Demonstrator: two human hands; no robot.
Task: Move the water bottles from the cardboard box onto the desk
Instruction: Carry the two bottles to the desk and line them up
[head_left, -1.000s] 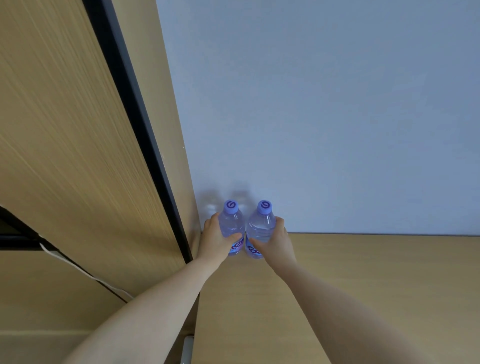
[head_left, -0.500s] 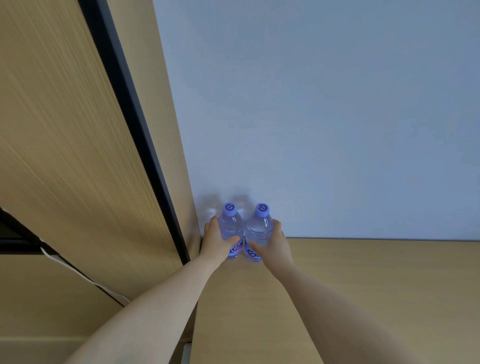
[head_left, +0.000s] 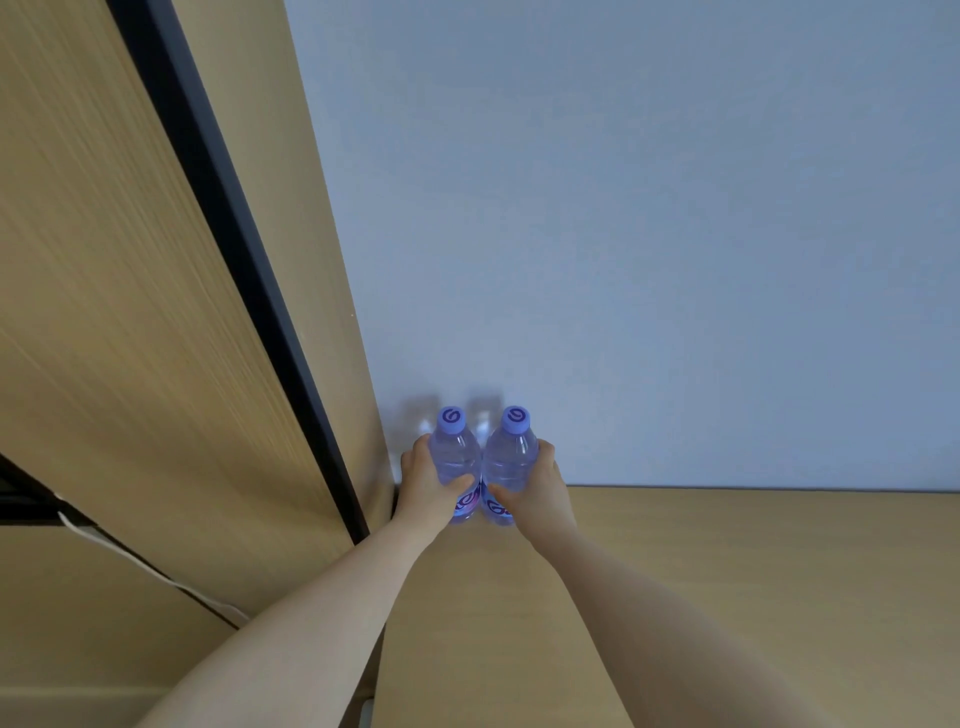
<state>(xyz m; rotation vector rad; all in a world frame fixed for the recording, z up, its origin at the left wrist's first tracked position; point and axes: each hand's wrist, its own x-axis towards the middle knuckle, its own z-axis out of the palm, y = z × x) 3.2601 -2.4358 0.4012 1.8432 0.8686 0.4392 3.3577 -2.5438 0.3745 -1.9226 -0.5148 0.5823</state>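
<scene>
Two clear water bottles with purple caps stand upright side by side at the back of the wooden desk (head_left: 701, 587), close to the pale wall. My left hand (head_left: 428, 488) grips the left bottle (head_left: 453, 452) around its body. My right hand (head_left: 537, 491) grips the right bottle (head_left: 511, 452) the same way. The bottles touch each other, and their bases sit at the desk's back left corner. The cardboard box is out of view.
A tall wooden cabinet panel (head_left: 130, 312) with a black edge strip (head_left: 244, 249) rises along the left, right beside the left bottle. A white cable (head_left: 150, 571) runs along the lower left. The wall (head_left: 623, 208) closes off the back.
Both hands stay wrapped round the bottles at the back corner. The bottles have barely shifted; only the view has moved slightly.
</scene>
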